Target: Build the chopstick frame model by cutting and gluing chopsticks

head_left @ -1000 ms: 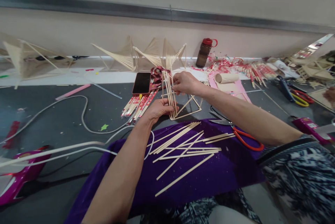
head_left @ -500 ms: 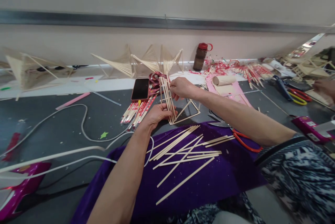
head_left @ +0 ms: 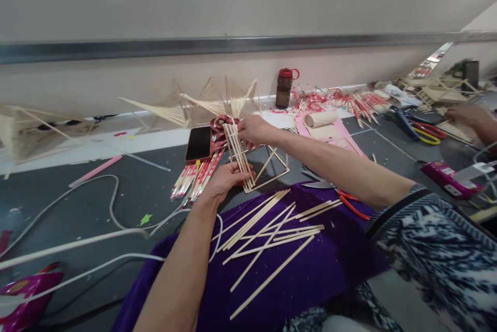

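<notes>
A frame of thin wooden sticks (head_left: pixel 236 152) stands tilted on the table, with several sticks side by side on one face. Its open triangular part (head_left: pixel 277 174) reaches to the right. My left hand (head_left: pixel 225 181) grips the lower end of the side-by-side sticks, thumb in front. At their upper end, my right hand (head_left: pixel 254 131) is closed with its fingertips against the frame; the exact pinch is partly hidden. Loose wooden sticks (head_left: pixel 272 236) lie crossed on a purple cloth (head_left: pixel 310 280) in front of me.
Orange-handled scissors (head_left: pixel 352 206) lie right. Left of the frame are a phone (head_left: pixel 199 144) and wrapped chopsticks (head_left: pixel 190 179). Stick models (head_left: pixel 165 110) and a bottle (head_left: pixel 284 89) line the wall. White cords (head_left: pixel 97 239) cross the left side. Another person's hand (head_left: pixel 471 115) is far right.
The whole view has shifted, so things sit slightly farther left. The frame leans a little more to the left at its top; both hands keep their places on it.
</notes>
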The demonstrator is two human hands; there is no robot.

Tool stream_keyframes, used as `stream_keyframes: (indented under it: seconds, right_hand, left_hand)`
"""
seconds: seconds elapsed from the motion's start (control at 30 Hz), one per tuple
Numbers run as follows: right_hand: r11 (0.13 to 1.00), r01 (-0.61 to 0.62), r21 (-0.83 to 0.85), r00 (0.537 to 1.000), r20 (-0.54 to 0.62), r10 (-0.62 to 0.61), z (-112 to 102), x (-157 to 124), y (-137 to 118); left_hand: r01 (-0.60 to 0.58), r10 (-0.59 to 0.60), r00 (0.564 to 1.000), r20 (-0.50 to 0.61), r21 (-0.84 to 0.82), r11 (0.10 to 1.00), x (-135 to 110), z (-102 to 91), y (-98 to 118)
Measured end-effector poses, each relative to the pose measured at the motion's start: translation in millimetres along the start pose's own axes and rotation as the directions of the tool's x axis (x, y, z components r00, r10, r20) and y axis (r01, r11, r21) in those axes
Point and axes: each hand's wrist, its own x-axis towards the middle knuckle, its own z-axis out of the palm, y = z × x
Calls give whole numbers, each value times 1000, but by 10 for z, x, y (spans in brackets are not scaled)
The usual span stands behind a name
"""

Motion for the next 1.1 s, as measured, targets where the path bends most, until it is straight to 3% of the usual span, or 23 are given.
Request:
stream_keyframes:
  seconds: [0.43,0.77,1.1]
  right_hand:
    - [999,-13,-30,1000,9,14,-65,16,-34]
    - [985,60,-164,998,22,-57,-36,-61,8]
    - [953,134,-271,989,-16,-144,-302,-17,-121]
  left_hand:
    - [-2,2,1000,21,-7,1000,42,-25,-52]
    - [-12,12,1000,12,2,1000,27,2,-34]
    - [-6,7,1000,-13,33,999,10,6,-23]
